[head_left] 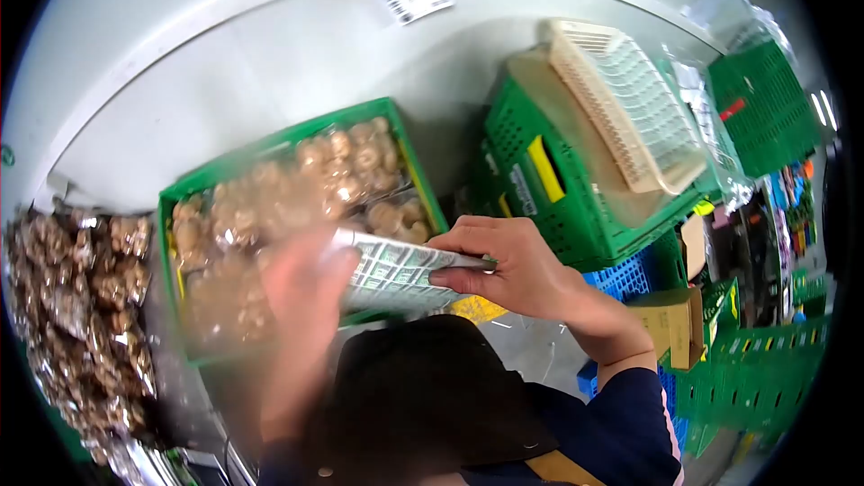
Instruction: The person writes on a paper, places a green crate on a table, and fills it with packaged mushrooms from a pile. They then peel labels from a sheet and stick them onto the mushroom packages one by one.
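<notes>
A sheet of printed labels (396, 272) is pinched between the thumb and fingers of my right hand (504, 265), which holds its right end. My left hand (306, 283) is at the sheet's left end, smeared by motion, so its finger positions and anything in them cannot be made out. Below both hands stands a green crate (301, 129) holding several clear-wrapped packs of light brown mushrooms (346, 162). The left hand covers part of the packs.
More wrapped brown packs (81, 306) are piled at the far left. Stacked green crates (576, 207) stand at the right with a cream basket (630, 108) on top. Behind them are a cardboard box (670, 324) and more green crates (756, 387). A pale wall (270, 54) runs behind.
</notes>
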A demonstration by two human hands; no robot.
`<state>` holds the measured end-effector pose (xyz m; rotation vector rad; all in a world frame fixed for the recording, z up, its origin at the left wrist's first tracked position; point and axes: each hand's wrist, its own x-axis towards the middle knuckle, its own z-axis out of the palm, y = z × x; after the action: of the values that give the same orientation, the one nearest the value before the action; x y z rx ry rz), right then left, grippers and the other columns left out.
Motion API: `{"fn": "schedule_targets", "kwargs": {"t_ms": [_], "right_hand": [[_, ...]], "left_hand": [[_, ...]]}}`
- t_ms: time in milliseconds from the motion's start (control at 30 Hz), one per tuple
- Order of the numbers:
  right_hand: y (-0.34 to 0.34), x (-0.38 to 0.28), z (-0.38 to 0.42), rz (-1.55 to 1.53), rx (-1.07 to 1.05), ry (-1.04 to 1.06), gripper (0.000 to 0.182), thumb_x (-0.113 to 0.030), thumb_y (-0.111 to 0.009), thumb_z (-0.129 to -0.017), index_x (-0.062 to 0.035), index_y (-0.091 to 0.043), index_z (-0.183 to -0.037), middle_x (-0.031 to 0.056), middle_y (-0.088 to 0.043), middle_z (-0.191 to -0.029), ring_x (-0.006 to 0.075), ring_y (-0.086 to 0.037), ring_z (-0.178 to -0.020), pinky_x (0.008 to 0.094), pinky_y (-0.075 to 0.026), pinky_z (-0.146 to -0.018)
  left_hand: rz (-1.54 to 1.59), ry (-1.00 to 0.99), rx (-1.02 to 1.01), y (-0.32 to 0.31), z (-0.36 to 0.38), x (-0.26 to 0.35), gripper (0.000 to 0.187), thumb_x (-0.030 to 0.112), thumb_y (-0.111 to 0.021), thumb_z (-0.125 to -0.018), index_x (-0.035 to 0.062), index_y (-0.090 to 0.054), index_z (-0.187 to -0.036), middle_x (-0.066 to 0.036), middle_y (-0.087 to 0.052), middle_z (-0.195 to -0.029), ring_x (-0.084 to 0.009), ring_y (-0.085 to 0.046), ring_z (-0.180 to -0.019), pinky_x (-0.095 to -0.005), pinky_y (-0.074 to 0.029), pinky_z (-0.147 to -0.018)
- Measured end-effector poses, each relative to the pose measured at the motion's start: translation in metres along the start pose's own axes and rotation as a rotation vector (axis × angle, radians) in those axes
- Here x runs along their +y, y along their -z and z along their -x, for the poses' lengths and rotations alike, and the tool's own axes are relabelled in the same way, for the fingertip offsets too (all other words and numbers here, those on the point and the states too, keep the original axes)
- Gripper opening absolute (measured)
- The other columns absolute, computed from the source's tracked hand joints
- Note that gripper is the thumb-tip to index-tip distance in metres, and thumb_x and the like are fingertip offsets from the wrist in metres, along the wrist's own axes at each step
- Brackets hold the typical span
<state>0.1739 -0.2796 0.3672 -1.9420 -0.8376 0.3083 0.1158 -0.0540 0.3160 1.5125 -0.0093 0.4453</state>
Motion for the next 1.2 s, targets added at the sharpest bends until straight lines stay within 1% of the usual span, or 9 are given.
{"fn": "schedule_targets", "kwargs": {"t_ms": [100, 167, 300, 467, 567, 700, 867, 967, 1200], "right_hand": [[-0.038, 0.006, -0.008, -0.186, -0.024, -0.123, 0.034, -0.018, -0.072, -0.084, 0.0006, -0.062, -0.11, 0.014, -0.065, -0.092, 0.0174, -0.063, -0.08, 0.03, -0.049, -0.07], [-0.069, 0.019, -0.012, -0.286, 0.034, -0.146, 0.033, -0.018, -0.072, -0.084, 0.0015, -0.062, -0.109, 0.0141, -0.064, -0.09, 0.0151, -0.062, -0.082, 0.0297, -0.049, -0.071], [-0.099, 0.027, -0.021, -0.186, -0.022, -0.144, 0.021, -0.016, -0.074, -0.082, 0.001, -0.062, -0.088, 0.0026, -0.061, -0.072, 0.0052, -0.052, -0.066, 0.0222, -0.042, -0.057], [-0.124, 0.034, -0.029, -0.099, -0.222, -0.133, 0.036, -0.028, -0.067, -0.087, 0.0013, -0.051, -0.074, 0.0168, -0.046, -0.061, 0.024, -0.039, -0.053, 0.0337, -0.037, -0.051], [-0.137, 0.045, -0.033, -0.218, -0.346, -0.107, 0.035, -0.029, -0.066, -0.088, 0.0007, -0.053, -0.077, 0.0163, -0.05, -0.062, 0.0226, -0.041, -0.054, 0.034, -0.039, -0.053], [-0.158, 0.046, -0.046, -0.384, -0.2, 0.023, 0.023, -0.023, -0.058, -0.093, -0.0005, -0.054, -0.091, 0.0137, -0.061, -0.079, 0.0215, -0.059, -0.065, 0.0351, -0.045, -0.06], [-0.162, 0.032, -0.059, 0.003, -0.239, 0.178, 0.015, -0.018, -0.059, -0.091, -0.0034, -0.056, -0.095, 0.0135, -0.059, -0.079, 0.0305, -0.06, -0.07, 0.0378, -0.048, -0.061], [-0.161, 0.039, -0.062, 0.119, -0.239, 0.229, 0.015, -0.019, -0.061, -0.09, -0.0052, -0.056, -0.092, 0.0119, -0.059, -0.077, 0.0303, -0.061, -0.068, 0.0389, -0.048, -0.057], [-0.147, 0.053, -0.063, 0.297, -0.164, 0.315, 0.024, -0.029, -0.058, -0.09, -0.0071, -0.048, -0.086, 0.0077, -0.061, -0.073, 0.0259, -0.065, -0.065, 0.0379, -0.049, -0.049]], "left_hand": [[0.038, 0.284, 0.122, 0.027, 0.021, -0.011, 0.024, 0.005, -0.067, -0.084, -0.0015, -0.065, -0.107, -0.006, -0.067, -0.098, -0.0137, -0.061, -0.09, -0.0281, -0.048, -0.081], [0.125, 0.181, 0.195, 0.03, 0.027, -0.009, 0.017, 0.001, -0.064, -0.087, -0.003, -0.062, -0.104, -0.002, -0.066, -0.084, -0.006, -0.057, -0.074, -0.0196, -0.043, -0.069], [-0.06, 0.204, 0.209, 0.064, 0.052, -0.017, 0.013, 0.005, -0.066, -0.087, -0.0015, -0.064, -0.098, -0.001, -0.066, -0.085, -0.0046, -0.056, -0.075, -0.0187, -0.042, -0.07], [-0.39, 0.462, 0.222, 0.092, 0.08, -0.018, 0.022, 0.02, -0.058, -0.092, 0.0011, -0.065, -0.102, -0.011, -0.067, -0.092, -0.0209, -0.061, -0.086, -0.035, -0.046, -0.082], [-0.483, 0.427, 0.161, 0.104, 0.086, -0.025, 0.023, 0.02, -0.057, -0.093, 0.0003, -0.064, -0.102, -0.013, -0.067, -0.092, -0.0231, -0.061, -0.087, -0.0358, -0.046, -0.082], [-0.269, 0.41, 0.191, 0.101, 0.09, -0.027, 0.014, 0.01, -0.066, -0.089, 0.0028, -0.058, -0.081, 0.006, -0.055, -0.073, -0.0012, -0.044, -0.067, -0.0173, -0.037, -0.063], [-0.386, 0.534, 0.066, 0.099, 0.089, -0.021, 0.023, 0.023, -0.063, -0.09, 0.0001, -0.064, -0.093, -0.009, -0.065, -0.077, -0.0135, -0.058, -0.072, -0.029, -0.047, -0.069], [-0.329, 0.442, 0.18, 0.088, 0.09, -0.025, 0.015, 0.009, -0.067, -0.088, 0.0027, -0.057, -0.079, 0.007, -0.052, -0.071, -0.0012, -0.041, -0.065, -0.0174, -0.036, -0.059], [-0.29, 0.478, 0.223, 0.066, 0.081, -0.034, 0.011, 0.008, -0.068, -0.087, 0.0004, -0.061, -0.085, 0.004, -0.059, -0.077, -0.002, -0.045, -0.066, -0.0183, -0.036, -0.06]]}}
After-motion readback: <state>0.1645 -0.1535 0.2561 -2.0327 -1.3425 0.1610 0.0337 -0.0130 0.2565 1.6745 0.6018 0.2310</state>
